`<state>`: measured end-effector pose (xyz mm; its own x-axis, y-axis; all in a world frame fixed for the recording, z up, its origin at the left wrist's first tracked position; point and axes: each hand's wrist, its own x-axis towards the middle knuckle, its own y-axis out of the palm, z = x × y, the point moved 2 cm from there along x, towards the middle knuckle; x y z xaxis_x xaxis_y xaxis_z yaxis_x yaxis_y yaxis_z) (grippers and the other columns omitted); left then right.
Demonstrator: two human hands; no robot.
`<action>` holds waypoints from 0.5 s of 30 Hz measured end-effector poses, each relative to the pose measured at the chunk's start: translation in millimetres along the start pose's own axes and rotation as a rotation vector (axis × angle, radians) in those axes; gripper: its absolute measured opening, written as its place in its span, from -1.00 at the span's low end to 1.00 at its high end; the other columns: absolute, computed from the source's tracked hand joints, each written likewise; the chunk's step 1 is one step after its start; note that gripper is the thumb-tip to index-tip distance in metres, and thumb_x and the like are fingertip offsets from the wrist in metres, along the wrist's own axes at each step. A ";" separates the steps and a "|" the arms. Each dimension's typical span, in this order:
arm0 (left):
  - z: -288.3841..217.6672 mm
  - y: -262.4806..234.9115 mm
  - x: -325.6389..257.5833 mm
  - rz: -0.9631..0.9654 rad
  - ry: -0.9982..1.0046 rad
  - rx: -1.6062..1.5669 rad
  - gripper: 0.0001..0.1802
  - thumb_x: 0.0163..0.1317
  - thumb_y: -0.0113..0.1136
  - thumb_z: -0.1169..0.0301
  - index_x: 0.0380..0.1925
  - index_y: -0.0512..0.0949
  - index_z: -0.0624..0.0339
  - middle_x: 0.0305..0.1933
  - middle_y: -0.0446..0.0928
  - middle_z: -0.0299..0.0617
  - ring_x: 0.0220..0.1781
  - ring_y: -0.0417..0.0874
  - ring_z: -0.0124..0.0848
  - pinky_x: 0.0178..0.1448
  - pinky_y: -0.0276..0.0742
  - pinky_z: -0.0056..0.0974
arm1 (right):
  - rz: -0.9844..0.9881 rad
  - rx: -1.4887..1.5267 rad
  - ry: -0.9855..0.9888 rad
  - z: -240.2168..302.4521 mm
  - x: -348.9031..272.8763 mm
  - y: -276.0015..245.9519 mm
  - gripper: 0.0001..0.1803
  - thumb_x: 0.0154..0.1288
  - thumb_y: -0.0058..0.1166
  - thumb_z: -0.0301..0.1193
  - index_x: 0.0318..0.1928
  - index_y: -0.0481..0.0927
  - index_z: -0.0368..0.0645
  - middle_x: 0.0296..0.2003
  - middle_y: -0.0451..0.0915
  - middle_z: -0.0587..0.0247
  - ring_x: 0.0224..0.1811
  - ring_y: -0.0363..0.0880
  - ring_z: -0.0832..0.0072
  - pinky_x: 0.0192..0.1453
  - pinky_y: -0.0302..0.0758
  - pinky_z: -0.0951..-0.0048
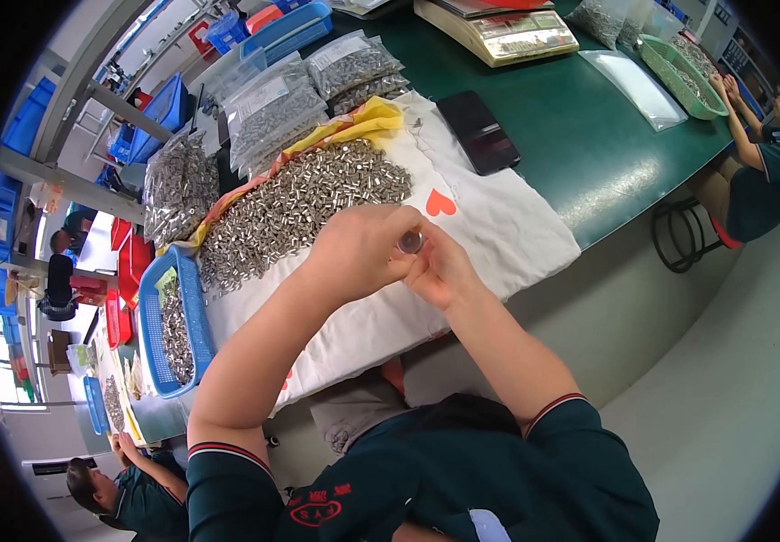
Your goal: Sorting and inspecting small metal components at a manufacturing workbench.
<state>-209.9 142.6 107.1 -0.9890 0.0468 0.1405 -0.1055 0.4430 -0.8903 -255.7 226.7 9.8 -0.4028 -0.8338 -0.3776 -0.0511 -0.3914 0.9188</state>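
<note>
Fingers of left hand (360, 251) and right hand (442, 269) clamp a round metal piece (411, 242) over white cloth (521, 226); beyond, partly blocked by the left hand, metal heap (308, 199), then black phone (480, 134), bagged parts (268, 104), scale (521, 38).

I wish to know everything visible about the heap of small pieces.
The heap is many short, silvery cylinders, metal by look, loose and lying at all angles. It spreads over the white cloth, along yellow and reddish fabric on its far side. The left hand overlaps its near edge in view; contact is unclear.
</note>
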 end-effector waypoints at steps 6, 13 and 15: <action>13.6 8.2 -3.6 -0.106 0.172 0.022 -0.84 -0.25 0.19 0.45 -0.64 0.39 0.17 -0.58 0.46 -0.21 -0.51 0.51 -0.25 -0.46 0.41 -0.23 | 0.360 0.204 0.064 -2.0 10.9 -13.2 -0.66 0.41 -0.41 -0.28 -0.11 0.32 -0.32 -0.17 0.42 0.09 -0.11 0.45 0.27 0.01 0.44 0.29; 15.1 1.3 -7.2 -0.173 0.038 -0.098 -0.84 -0.21 0.19 0.48 -0.55 0.44 0.20 -0.54 0.49 -0.21 -0.50 0.56 -0.30 -0.42 0.45 -0.29 | 0.110 -0.067 0.012 2.5 -1.2 7.2 -0.66 0.40 -0.39 -0.30 -0.09 0.35 -0.32 -0.23 0.44 0.15 -0.16 0.46 0.33 0.01 0.46 0.33; 17.6 1.0 -6.5 -0.156 -0.056 -0.163 -0.82 -0.17 0.19 0.48 -0.48 0.48 0.21 -0.49 0.52 -0.20 -0.44 0.59 -0.34 -0.36 0.48 -0.32 | 0.089 -0.108 -0.009 5.1 -2.1 3.7 -0.67 0.39 -0.36 -0.31 -0.08 0.36 -0.31 -0.24 0.45 0.17 -0.19 0.47 0.37 -0.01 0.48 0.35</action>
<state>-205.4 127.0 97.6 -0.9667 -0.0808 0.2428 -0.2437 0.5800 -0.7773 -259.7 229.0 14.6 -0.4092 -0.8638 -0.2939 0.0832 -0.3560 0.9308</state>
